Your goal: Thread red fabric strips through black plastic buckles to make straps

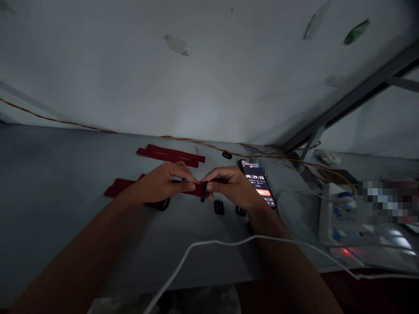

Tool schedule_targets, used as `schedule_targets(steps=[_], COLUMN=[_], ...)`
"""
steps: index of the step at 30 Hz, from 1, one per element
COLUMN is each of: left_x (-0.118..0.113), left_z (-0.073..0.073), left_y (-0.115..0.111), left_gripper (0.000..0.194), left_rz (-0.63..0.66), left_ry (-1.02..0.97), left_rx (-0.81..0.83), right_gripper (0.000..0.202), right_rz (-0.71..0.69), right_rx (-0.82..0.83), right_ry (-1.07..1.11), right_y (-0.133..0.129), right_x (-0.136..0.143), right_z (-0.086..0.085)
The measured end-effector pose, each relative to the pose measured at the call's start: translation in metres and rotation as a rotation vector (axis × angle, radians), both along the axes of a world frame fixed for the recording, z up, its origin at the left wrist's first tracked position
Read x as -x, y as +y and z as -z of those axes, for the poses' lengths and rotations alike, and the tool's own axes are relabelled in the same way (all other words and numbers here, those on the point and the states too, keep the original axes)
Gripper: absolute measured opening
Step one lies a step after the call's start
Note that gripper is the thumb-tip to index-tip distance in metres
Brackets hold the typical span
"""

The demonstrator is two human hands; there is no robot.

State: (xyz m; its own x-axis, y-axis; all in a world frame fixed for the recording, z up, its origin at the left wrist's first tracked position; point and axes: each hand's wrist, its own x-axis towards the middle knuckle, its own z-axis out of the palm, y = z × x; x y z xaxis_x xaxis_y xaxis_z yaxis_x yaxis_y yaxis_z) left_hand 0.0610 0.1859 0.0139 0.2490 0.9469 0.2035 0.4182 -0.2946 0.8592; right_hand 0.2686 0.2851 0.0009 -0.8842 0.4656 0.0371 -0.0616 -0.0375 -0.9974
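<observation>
My left hand (157, 182) pinches a red webbing strap (197, 190) between thumb and fingers. At the strap's right end, my right hand (231, 185) grips a black slide buckle (204, 192), seen nearly edge-on. The strap end meets the buckle; whether it passes through the slot is hidden by my fingers. Under my left wrist lies another red strap (118, 187), and a black buckle (163, 204) shows just below that hand. Another slide buckle (219, 207) rests below my right hand, with a further black buckle (241, 211) by the right wrist.
Red straps (170, 153) lie near the wall, with a black buckle (227, 155) to their right. A phone (260, 185) showing a timer sits beside my right hand. A white cable (212, 242) crosses above my right forearm. A white power strip (327, 218) stands at right.
</observation>
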Motion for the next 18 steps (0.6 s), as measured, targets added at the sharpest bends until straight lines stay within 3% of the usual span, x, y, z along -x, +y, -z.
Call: schedule_targets(steps=[3, 13, 18], left_x=[0.0, -0.0024, -0.0046], left_z=[0.0018, 0.0027, 0.0072], left_y=[0.0005, 0.0034, 0.0074], left_gripper=[0.022, 0.021, 0.02], left_rz=[0.023, -0.212, -0.306], left_ry=[0.018, -0.2, -0.028], left_rx=[0.015, 0.169, 0.138], right_gripper=[0.019, 0.02, 0.021], right_rz=[-0.016, 0.16, 0.125], right_rx=[-0.032, -0.168, -0.211], right_ry=[-0.02, -0.005, -0.096], right_y=[-0.0005, -0.0069, 0.0013], right_x=[0.0005, 0.0094, 0.0048], right_z=[-0.0023, 0.0002, -0.0004])
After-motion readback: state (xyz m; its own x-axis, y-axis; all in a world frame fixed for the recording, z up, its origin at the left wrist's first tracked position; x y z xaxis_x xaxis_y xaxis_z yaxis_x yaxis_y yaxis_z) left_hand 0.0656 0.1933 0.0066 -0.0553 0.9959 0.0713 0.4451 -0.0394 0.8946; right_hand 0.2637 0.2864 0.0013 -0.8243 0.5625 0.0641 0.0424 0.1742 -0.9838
